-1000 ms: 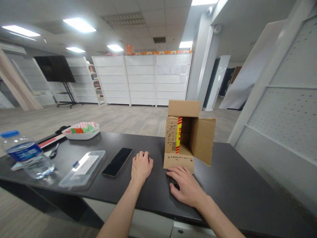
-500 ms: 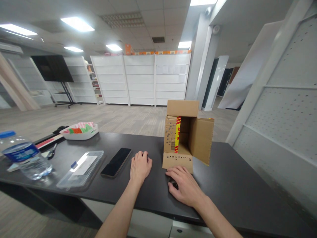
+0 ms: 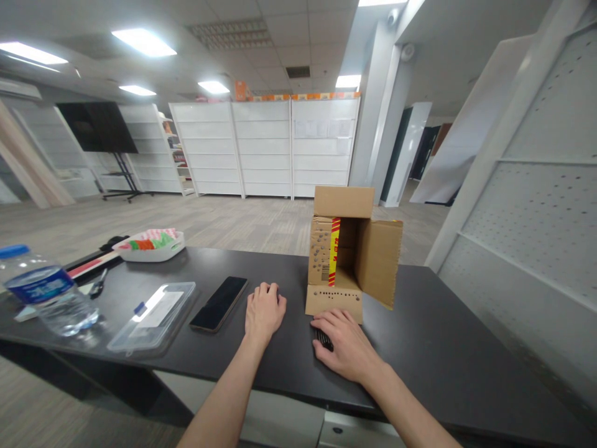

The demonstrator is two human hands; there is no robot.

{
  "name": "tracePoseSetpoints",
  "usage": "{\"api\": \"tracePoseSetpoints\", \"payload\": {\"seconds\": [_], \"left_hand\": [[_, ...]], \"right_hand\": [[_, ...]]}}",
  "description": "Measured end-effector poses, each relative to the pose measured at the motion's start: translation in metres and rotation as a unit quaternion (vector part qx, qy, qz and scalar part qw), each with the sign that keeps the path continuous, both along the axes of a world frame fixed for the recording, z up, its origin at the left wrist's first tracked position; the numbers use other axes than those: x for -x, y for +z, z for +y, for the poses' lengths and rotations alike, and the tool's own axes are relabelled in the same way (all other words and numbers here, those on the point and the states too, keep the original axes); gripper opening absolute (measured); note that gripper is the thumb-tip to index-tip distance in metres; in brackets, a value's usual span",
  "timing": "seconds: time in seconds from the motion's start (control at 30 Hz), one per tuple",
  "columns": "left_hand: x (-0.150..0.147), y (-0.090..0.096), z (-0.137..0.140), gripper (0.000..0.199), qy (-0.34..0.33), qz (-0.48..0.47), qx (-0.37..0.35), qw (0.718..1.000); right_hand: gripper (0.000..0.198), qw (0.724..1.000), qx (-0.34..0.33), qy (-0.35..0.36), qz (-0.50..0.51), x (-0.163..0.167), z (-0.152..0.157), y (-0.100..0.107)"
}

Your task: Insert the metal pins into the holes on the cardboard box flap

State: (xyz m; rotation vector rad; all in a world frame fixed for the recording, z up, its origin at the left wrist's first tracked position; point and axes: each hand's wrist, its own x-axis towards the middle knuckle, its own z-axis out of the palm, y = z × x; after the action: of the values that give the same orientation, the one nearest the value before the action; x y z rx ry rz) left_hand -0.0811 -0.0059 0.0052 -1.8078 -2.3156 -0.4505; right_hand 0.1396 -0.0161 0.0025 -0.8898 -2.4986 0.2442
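My left hand rests on the dark desk with its fingers curled down. A bit of something small and dark shows by its fingertips, too hidden to name. Over a small black object with fine pale ridges lies my right hand, fingers across its far side and thumb at its near side. Just beyond that hand stands an open cardboard box, its mouth facing me and flaps spread. Its lower flap lies towards my right fingers. A black phone lies flat to the left of my left hand.
On the desk to the left are a clear plastic case, a water bottle with a blue cap, and a white basket of colourful packets. A perforated white panel rises along the right side.
My right thumb has shifted slightly left along the near side of the black ridged object. The left hand stays almost still, and the box stands as before.
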Motion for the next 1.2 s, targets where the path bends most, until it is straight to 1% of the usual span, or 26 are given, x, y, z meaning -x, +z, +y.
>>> {"api": "tracePoseSetpoints", "payload": {"seconds": [0.2,0.33,0.5,0.57,0.67,0.77,0.87,1.0,1.13,1.2], "left_hand": [[0.000,0.000,0.000,0.027,-0.002,0.003,-0.006,1.000],[0.000,0.000,-0.001,0.026,0.001,0.000,-0.005,1.000],[-0.001,0.001,-0.001,0.026,-0.001,-0.007,0.001,1.000],[-0.001,0.001,-0.001,0.026,0.001,-0.010,0.002,1.000],[-0.001,0.001,-0.001,0.026,0.003,-0.008,0.003,1.000],[0.000,0.001,-0.001,0.026,0.001,-0.004,0.001,1.000],[0.000,0.001,-0.001,0.026,-0.002,-0.003,-0.003,1.000],[0.000,0.000,-0.002,0.026,-0.003,0.000,-0.007,1.000],[0.000,0.002,-0.002,0.026,0.000,-0.001,-0.001,1.000],[0.000,0.003,-0.002,0.026,0.001,-0.003,0.004,1.000]], "right_hand": [[0.020,1.000,-0.004,0.001,0.000,0.002,0.001,0.001],[0.017,1.000,-0.021,0.005,-0.013,0.004,0.001,0.002],[0.024,0.998,-0.064,0.007,-0.022,0.006,0.005,0.001],[0.029,0.997,-0.071,0.000,-0.019,0.006,0.008,-0.001],[0.033,0.998,-0.051,-0.016,0.014,0.006,0.013,-0.005],[0.036,0.996,-0.018,-0.030,0.083,0.006,0.018,-0.008],[0.037,0.981,0.028,-0.044,0.185,0.007,0.025,-0.009],[0.041,0.942,0.092,-0.075,0.314,0.010,0.036,-0.010],[0.046,0.903,0.146,-0.106,0.390,0.015,0.049,-0.014],[0.047,0.891,0.160,-0.106,0.411,0.019,0.053,-0.016]]}}
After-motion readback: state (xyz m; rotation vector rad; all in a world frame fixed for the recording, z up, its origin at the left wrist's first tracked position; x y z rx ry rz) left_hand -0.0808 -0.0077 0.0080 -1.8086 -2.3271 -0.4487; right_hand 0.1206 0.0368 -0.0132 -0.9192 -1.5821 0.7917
